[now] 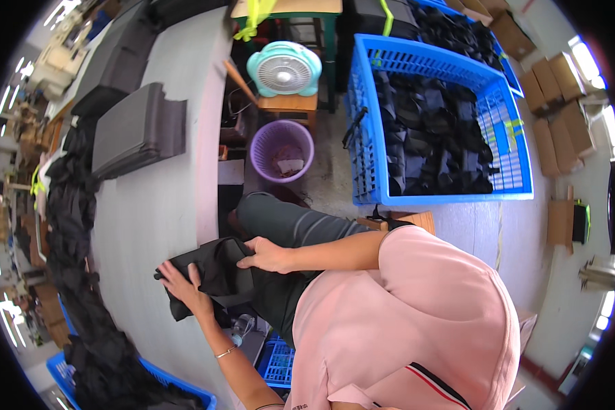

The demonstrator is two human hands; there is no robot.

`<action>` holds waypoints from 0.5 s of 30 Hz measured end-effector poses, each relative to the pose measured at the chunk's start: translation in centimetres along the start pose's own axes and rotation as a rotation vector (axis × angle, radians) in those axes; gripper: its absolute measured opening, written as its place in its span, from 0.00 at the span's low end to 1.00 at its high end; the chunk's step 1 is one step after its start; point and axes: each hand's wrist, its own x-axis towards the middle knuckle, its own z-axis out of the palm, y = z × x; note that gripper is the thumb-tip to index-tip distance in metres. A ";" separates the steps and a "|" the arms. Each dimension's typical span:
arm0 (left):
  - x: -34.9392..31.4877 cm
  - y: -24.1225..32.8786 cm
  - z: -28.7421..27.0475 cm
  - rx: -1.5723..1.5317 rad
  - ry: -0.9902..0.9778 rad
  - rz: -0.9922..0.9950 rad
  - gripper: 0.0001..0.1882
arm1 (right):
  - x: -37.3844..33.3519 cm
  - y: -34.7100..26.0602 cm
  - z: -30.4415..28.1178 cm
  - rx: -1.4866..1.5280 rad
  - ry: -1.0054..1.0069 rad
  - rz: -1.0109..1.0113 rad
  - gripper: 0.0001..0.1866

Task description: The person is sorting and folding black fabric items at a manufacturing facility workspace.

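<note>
A folded black fabric piece (220,268), perhaps a bag or pouch, lies at the near edge of the grey table, partly over my lap. My left hand (185,285), with a bangle on its wrist, rests on the fabric's left part, fingers stretched and spread. At the fabric's right side my right hand (266,255) pinches its edge between thumb and fingers. The fingers under the cloth are hidden. Farther up the table sits a stack of flat dark grey fabric pieces (131,130).
A long heap of black fabric (72,198) runs down the table's left side into a blue crate (178,387). Beyond my knees stand a purple bin (255,147) and a teal fan (283,70) on a wooden stool. A large blue crate (458,199) at right holds black pieces.
</note>
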 end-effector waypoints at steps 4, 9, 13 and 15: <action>1.2 2.1 -1.6 -0.376 0.026 -0.166 0.35 | -2.6 -1.1 -7.8 -0.164 0.271 -0.094 0.12; -0.1 -5.6 -0.7 -0.039 0.129 -0.297 0.35 | -12.5 -5.1 -20.6 -0.024 0.928 -0.111 0.18; -0.3 -5.0 0.6 -0.052 0.188 -0.228 0.35 | -26.0 -4.0 -35.2 0.157 1.255 -0.364 0.16; -0.9 -5.2 0.1 -0.021 0.190 -0.240 0.35 | -32.2 -4.6 -38.2 0.253 1.372 -0.539 0.18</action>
